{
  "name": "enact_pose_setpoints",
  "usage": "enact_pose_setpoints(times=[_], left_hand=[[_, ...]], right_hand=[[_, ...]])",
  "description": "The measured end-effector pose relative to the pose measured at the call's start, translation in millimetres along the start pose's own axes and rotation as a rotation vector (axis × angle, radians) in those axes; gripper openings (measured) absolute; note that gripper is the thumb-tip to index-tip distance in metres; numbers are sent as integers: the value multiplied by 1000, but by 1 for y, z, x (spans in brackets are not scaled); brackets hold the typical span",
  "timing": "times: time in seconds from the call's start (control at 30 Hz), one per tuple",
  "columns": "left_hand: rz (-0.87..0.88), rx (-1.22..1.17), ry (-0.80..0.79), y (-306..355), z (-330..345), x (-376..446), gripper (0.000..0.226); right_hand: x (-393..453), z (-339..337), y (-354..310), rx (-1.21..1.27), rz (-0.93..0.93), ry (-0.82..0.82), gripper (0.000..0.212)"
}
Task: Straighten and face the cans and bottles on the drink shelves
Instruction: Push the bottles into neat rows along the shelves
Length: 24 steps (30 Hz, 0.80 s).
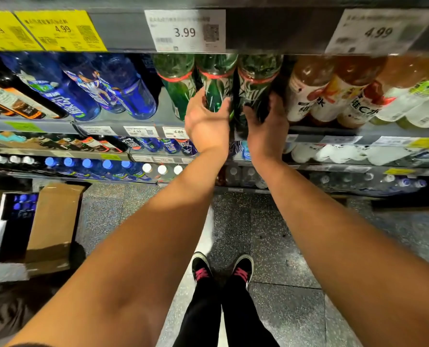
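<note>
Shelf (138, 121), 12 o'clock: left hand (205, 123) grip wraps middle green bottle (217, 78); right hand (267, 126) grip wraps right green bottle (257, 76). Bottles touching at shelf edge; gap at 10 o'clock.

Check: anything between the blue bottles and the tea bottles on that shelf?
Head view: three green bottles stand between the blue bottles and the tea bottles; left hand and right hand each grip one.
</note>
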State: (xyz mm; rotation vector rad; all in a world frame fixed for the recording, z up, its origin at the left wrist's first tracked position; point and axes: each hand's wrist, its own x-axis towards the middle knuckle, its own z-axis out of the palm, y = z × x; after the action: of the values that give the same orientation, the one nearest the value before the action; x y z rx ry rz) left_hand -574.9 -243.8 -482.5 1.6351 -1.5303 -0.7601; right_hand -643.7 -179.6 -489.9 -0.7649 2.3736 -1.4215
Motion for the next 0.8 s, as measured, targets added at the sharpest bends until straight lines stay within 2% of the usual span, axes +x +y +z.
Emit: enact_pose_setpoints(times=[0.1, 0.2, 0.3, 0.5, 0.57, 0.63, 0.73, 0.8], left_hand=[[-12, 13, 9, -3, -7, -3, 54], [13, 80, -62, -5, -12, 0, 46], [5, 124, -125, 1, -15, 5, 48], [7, 19, -242, -4, -34, 3, 47], [8, -48, -206, -11, -48, 4, 51], [50, -65, -126, -20, -65, 9, 42], [44, -108, -23, -42, -99, 26, 29], [41, -113, 20, -63, -121, 45, 28]], right_hand=[[1, -2, 0, -3, 4, -32, 58], [1, -4, -1, -12, 2, -53, 59], [-1, -7, -4, -38, -10, -63, 61], [-9, -11, -9, -44, -7, -50, 60], [-21, -8, -11, -22, -6, 40, 57], [-39, 0, -17, 19, 2, 126, 52], [-70, 25, -32, 98, -35, 113, 42], [-88, 48, -43, 112, -60, 54, 36]])
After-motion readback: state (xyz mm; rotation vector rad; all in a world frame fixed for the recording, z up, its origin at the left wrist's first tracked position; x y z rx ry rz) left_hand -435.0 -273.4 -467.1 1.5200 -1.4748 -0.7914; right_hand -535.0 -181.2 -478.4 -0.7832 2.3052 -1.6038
